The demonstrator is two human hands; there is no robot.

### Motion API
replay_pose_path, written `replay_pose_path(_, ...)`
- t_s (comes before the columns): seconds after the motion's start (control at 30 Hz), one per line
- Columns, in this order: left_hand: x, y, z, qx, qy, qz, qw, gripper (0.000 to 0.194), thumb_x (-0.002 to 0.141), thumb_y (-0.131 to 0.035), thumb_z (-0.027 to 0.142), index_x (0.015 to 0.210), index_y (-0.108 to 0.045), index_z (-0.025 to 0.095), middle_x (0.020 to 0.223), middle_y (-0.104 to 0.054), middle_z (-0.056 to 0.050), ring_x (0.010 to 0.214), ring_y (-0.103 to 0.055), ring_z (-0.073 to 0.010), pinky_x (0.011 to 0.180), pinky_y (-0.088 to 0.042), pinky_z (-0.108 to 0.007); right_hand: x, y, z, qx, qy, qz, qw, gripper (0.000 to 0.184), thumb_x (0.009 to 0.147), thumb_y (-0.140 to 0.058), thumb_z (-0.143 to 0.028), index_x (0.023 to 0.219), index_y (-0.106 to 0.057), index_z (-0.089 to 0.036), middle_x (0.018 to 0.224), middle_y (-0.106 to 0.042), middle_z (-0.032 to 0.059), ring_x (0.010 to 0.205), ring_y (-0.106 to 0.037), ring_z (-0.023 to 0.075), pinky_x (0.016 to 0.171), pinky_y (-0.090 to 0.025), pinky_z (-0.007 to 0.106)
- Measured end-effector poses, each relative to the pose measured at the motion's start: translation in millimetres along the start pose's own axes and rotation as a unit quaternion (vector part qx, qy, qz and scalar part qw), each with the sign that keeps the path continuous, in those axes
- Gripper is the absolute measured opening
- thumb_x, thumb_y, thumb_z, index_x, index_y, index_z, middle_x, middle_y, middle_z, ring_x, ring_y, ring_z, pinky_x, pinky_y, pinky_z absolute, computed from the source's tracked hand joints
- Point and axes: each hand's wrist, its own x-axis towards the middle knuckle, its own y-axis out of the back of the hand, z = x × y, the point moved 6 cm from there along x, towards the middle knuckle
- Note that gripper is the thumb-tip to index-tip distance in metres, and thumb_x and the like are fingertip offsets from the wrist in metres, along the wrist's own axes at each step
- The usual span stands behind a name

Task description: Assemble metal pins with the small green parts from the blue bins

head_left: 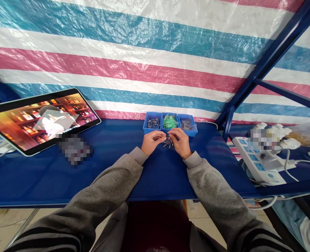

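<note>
At the centre of the frame, the left hand [152, 141] and the right hand [180, 141] pinch a small metal pin [167, 136] between their fingertips, just below three blue bins [170, 122].

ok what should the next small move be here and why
I'd probably draw the left hand and right hand slightly back together: their fingertips nearly meet right by the front of the blue bins, and small metal pieces show just below them. What they grip is too small to tell.
</note>
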Motion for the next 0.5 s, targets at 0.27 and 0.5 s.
replay_pose_path(0.27,-0.1,21.6,26.5,0.142,-0.106,0.129,0.976,0.023,0.085,-0.067,0.039,0.08,-0.069,0.017,0.079,-0.07,-0.005,0.069,-0.067,-0.0161,0.068,-0.058,-0.03,-0.3,-4.7,-0.2,-0.056,-0.004,-0.042,0.998,0.027,0.093,-0.05,-0.041,0.09,-0.067,-0.02,0.088,-0.067,0.0079,0.078,-0.063,0.0194,0.063,-0.051,0.03)
replay_pose_path(0.5,7.8,37.1,53.8,0.326,-0.254,0.142,0.899,0.02,0.095,-0.053,0.029,0.094,-0.072,0.021,0.094,-0.072,-0.007,0.091,-0.067,-0.0212,0.087,-0.054,-0.037,2.0,-1.6,0.1,-0.068,0.005,-0.034,0.997,0.03,0.096,-0.046,-0.04,0.089,-0.067,-0.02,0.087,-0.068,0.0082,0.077,-0.063,0.0192,0.064,-0.05,0.03)
